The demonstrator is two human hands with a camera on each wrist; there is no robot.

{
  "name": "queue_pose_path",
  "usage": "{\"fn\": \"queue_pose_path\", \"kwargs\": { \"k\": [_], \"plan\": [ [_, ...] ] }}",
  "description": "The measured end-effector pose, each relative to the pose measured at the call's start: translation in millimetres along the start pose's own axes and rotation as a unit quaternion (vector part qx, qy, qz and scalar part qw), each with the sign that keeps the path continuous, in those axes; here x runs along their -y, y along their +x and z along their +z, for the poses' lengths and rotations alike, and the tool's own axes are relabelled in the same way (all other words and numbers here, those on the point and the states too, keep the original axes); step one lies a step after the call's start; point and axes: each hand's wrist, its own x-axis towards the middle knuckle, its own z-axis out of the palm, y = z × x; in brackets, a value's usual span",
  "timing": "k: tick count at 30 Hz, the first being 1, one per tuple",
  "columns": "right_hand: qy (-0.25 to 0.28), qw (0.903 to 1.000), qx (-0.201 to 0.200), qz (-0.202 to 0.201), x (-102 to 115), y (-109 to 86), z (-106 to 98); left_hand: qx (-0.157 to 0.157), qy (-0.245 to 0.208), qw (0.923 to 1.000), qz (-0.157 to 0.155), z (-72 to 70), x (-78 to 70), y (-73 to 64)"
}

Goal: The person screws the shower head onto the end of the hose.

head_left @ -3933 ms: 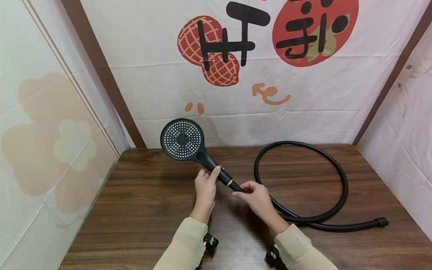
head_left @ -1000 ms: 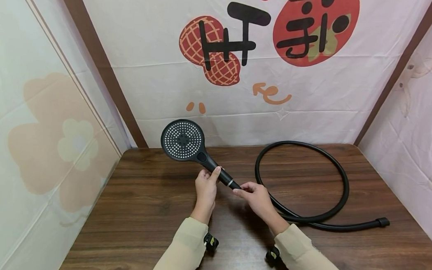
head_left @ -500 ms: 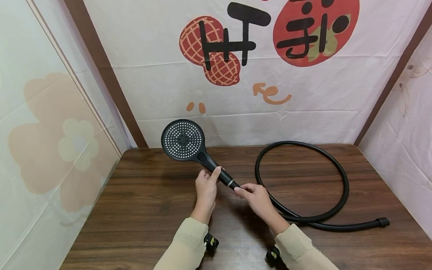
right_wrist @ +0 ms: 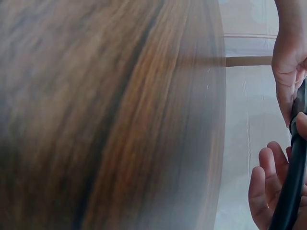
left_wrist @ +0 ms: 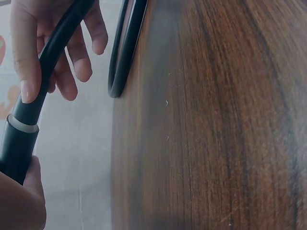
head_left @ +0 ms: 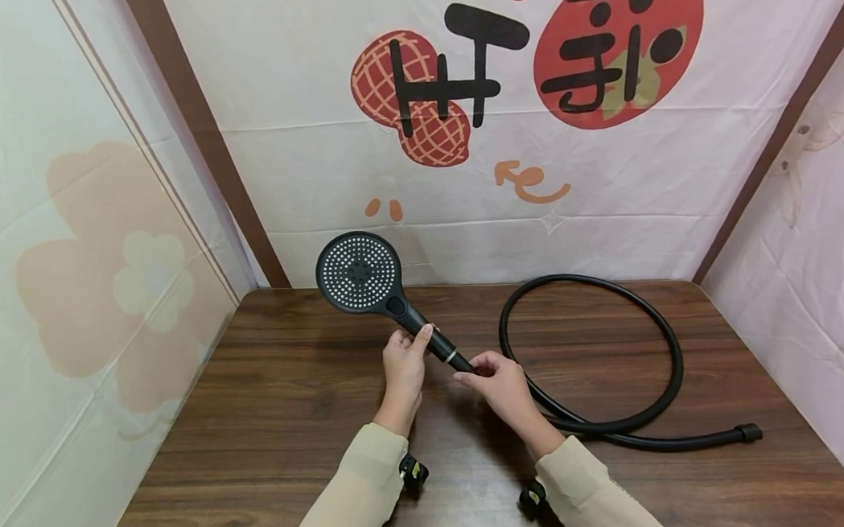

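Fingers (head_left: 396, 340) of the left hand (head_left: 403, 371) clasp the shower head (head_left: 360, 273) by its handle (head_left: 411, 320), apparently steadying it above the table (head_left: 293, 408); the right hand (head_left: 500, 385) pinches the hose (head_left: 608, 427) at the handle's base, seemingly for alignment, its loop lying farther right.

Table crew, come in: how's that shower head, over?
Left hand grips shower head. Right hand pinches hose just below it. Nothing visibly in the way.

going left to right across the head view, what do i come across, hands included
pale flower print → shower head's round spray face → left hand → right hand → hose's loose end
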Motion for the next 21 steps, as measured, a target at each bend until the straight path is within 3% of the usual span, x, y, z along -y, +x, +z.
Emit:
{"fn": "queue_pose_path", "kwargs": {
  "k": [21],
  "plan": [
    [0.011,0.9996,0.023,0.008,0.9,-1.2,-1.6,-0.001,0.009,1.0000,-0.001,1.1,-1.7,-1.2]
  ]
}}
